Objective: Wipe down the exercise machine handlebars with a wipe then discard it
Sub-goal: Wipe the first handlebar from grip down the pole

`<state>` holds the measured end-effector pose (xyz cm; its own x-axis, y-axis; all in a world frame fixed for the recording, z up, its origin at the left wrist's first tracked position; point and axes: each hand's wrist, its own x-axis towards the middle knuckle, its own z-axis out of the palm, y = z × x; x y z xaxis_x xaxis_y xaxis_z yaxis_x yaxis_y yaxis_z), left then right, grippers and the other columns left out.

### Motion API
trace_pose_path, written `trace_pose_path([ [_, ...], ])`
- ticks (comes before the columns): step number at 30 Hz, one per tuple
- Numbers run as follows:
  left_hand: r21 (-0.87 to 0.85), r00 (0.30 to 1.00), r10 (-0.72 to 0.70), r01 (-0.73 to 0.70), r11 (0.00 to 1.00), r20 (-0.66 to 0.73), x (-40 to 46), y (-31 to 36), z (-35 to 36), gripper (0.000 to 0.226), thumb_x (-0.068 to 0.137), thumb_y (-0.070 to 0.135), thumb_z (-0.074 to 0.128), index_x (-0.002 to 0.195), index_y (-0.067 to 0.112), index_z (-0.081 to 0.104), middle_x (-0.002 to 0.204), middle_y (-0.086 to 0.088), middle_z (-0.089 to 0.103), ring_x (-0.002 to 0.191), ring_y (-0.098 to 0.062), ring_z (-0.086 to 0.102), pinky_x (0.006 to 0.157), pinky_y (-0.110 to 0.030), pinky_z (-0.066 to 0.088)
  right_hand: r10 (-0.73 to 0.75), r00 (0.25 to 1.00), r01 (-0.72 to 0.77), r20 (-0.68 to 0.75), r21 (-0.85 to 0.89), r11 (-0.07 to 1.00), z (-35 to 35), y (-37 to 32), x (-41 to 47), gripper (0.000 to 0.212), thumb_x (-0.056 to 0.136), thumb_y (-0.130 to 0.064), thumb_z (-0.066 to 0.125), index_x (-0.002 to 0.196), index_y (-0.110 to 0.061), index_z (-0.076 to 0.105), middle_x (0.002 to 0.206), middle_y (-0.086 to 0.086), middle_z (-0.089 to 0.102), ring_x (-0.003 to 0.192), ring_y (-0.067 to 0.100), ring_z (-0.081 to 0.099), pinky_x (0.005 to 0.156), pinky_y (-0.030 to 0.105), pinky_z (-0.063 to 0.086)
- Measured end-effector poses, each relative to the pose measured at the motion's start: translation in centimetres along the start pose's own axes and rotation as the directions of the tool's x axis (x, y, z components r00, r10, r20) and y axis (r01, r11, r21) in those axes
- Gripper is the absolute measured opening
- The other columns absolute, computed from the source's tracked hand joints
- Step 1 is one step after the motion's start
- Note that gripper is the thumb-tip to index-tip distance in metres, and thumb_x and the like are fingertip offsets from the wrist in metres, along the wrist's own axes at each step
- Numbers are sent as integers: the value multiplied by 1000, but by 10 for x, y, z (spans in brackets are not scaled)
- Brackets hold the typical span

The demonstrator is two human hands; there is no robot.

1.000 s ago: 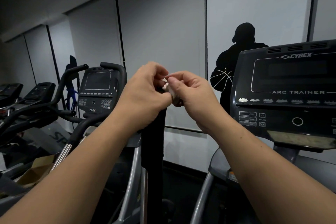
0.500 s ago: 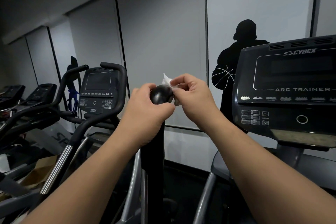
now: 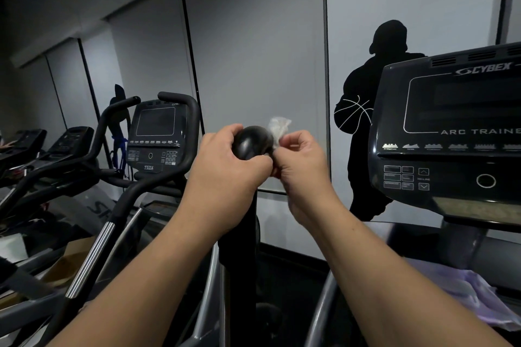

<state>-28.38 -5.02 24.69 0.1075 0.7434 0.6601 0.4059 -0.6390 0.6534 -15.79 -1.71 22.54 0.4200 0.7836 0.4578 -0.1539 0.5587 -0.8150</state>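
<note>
A black upright handlebar [image 3: 238, 248] with a rounded knob top [image 3: 251, 141] stands in the middle of the view. My left hand [image 3: 225, 177] is wrapped around the handlebar just under the knob. My right hand [image 3: 301, 166] pinches a small crumpled white wipe [image 3: 278, 127] against the knob's right side. Part of the wipe sticks up above my fingers; the rest is hidden in the hand.
The Cybex Arc Trainer console [image 3: 451, 132] fills the right side. A second machine with a console [image 3: 156, 135] and curved handlebars [image 3: 112, 205] stands to the left, more machines behind it. A cardboard box [image 3: 64, 265] lies low left. A purple cloth [image 3: 465, 290] lies low right.
My left hand has slid down off the knob, which now shows. My right hand has shifted the wipe to the knob's right side and a little lower.
</note>
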Motion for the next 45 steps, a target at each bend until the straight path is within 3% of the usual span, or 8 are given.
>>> trace_pose_path([
  [19, -29, 999, 7, -9, 1000, -42, 0, -2, 3, 49, 80, 28, 71, 127, 33, 57, 118, 10, 54, 89, 15, 52, 67, 4, 37, 167, 984, -128, -60, 412, 902, 18, 9, -14, 28, 87, 16, 50, 77, -10, 50, 63, 5, 52, 42, 7, 50, 43, 19, 45],
  [26, -79, 998, 54, -56, 995, -31, -2, -4, 4, 21, 84, 31, 71, 94, 42, 56, 105, 15, 56, 82, 22, 53, 71, 3, 38, 195, 981, -171, -19, 409, 897, 24, 11, -21, 30, 85, 16, 48, 75, -12, 50, 59, 2, 50, 47, 10, 48, 45, 21, 44],
  [30, -519, 970, -243, 198, 832, -20, -2, -16, 1, 30, 100, 37, 54, 85, 14, 66, 76, 2, 61, 72, -15, 57, 70, -35, 48, 206, 978, -175, -32, 411, 895, 29, 13, -24, 30, 90, 9, 51, 73, -16, 53, 56, -1, 48, 42, 6, 45, 40, 18, 38],
  [32, -618, 906, -409, 386, 685, 112, -1, -18, -2, 31, 97, 21, 58, 68, 12, 62, 62, -5, 55, 61, -22, 51, 61, -35, 42, 210, 976, -176, -49, 379, 908, 29, 12, -24, 29, 90, 9, 49, 75, -14, 55, 53, -3, 49, 40, 5, 44, 39, 18, 37],
  [34, -601, 858, -435, 505, 619, 274, 6, -19, -2, 7, 79, 12, 68, 76, 7, 65, 75, -14, 58, 70, -29, 52, 66, -39, 40, 199, 978, -168, -63, 332, 928, 27, 12, -25, 31, 89, 8, 48, 70, -15, 56, 52, -5, 49, 42, 5, 43, 41, 19, 36],
  [37, -617, 794, -428, 606, 502, 432, 17, -17, -2, 37, 68, 15, 70, 103, 8, 62, 102, -17, 53, 83, -32, 50, 75, -42, 40, 185, 978, -152, -95, 278, 949, 25, 14, -26, 33, 89, 7, 49, 69, -17, 60, 57, -4, 51, 49, 8, 44, 49, 22, 39],
  [42, -593, 786, -442, 617, 517, 433, 28, -17, 1, 15, 62, 14, 73, 67, 1, 72, 76, -21, 66, 64, -29, 62, 72, -36, 48, 145, 988, -132, -54, 200, 971, 18, 8, -28, 31, 88, 8, 48, 73, -13, 64, 70, 5, 62, 58, 14, 55, 54, 24, 44],
  [45, -571, 793, -425, 610, 550, 437, 31, -16, 2, 9, 66, 7, 73, 58, 4, 76, 90, -29, 72, 83, -36, 67, 97, -52, 53, 148, 989, -143, -28, 142, 979, 14, 3, -30, 29, 89, 6, 50, 76, -13, 67, 69, 3, 62, 56, 10, 54, 54, 20, 45],
])
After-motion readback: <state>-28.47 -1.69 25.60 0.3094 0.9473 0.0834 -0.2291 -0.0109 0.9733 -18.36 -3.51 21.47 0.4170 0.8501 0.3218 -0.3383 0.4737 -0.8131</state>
